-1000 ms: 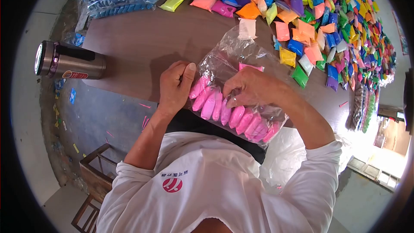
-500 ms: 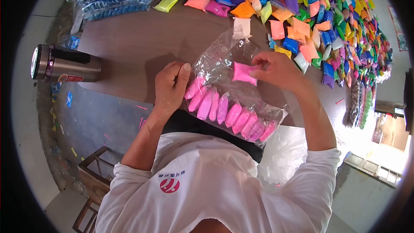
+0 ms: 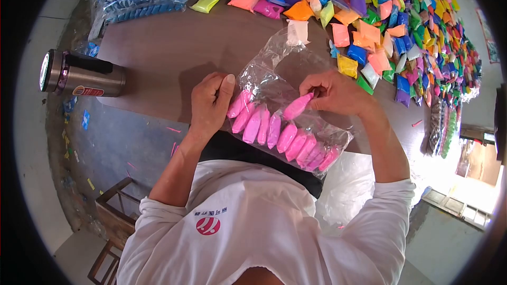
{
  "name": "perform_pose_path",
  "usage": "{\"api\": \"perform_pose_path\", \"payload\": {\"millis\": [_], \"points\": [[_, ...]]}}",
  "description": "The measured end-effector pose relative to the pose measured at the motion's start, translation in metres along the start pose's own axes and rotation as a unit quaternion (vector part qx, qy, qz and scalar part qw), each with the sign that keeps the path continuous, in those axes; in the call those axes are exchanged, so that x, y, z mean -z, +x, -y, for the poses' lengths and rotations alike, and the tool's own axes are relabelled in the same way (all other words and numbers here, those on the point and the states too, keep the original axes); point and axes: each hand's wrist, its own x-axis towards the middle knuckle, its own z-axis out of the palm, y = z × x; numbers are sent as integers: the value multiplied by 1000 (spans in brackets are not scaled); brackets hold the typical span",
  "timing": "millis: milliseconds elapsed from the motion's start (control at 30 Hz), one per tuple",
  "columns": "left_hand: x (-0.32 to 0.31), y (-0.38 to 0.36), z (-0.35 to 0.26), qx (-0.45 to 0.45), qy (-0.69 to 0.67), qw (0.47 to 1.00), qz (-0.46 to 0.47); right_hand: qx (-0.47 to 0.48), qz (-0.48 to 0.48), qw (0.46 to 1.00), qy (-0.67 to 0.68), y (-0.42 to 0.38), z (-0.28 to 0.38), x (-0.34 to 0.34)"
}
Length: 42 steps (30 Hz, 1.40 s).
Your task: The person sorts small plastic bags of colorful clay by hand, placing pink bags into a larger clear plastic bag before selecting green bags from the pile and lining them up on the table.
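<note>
My left hand point(image 3: 210, 100) is closed on the left edge of a clear plastic bag point(image 3: 264, 69), thumb on top. Along the bag's lower side stands a row of several small pink packets point(image 3: 288, 138), pressed side by side. Between the thumb and fingers of my right hand point(image 3: 334, 92) is one more pink packet point(image 3: 297, 106), pinched at its upper right end. It is tilted, its lower end right above the row, over the bag's opening side. The bag overlaps the table's near edge.
A heap of small packets in many colours point(image 3: 369, 37) covers the back and right of the brown table point(image 3: 158, 42). Bagged blue packets point(image 3: 142, 0) lie at the back left. A steel flask point(image 3: 90, 75) lies at the left edge, and a wooden stool point(image 3: 113, 206) stands below.
My right hand has moved slightly left and down, turning the pink packet from broadside to edge-on and bringing it closer to the row. My left hand stays on the bag's edge.
</note>
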Motion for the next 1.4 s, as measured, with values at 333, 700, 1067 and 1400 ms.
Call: {"api": "perform_pose_path", "payload": {"millis": [333, 700, 1067, 1400], "points": [[0, 0, -1, 15, 8, 1000, 6, 50, 28, 998, 0, 2, 12, -12], [1, 1, 0, 13, -12, 999, 26, 2, 53, 995, 82, 2, 8, -18], [12, 0, -3, -15, -12, 994, 110, 1, -21, 990, 142, -1, 4, -47], [6, 0, -2, -27, 41, 995, 86, 3, -3, 995, 100, 16, -2, -46]]}}
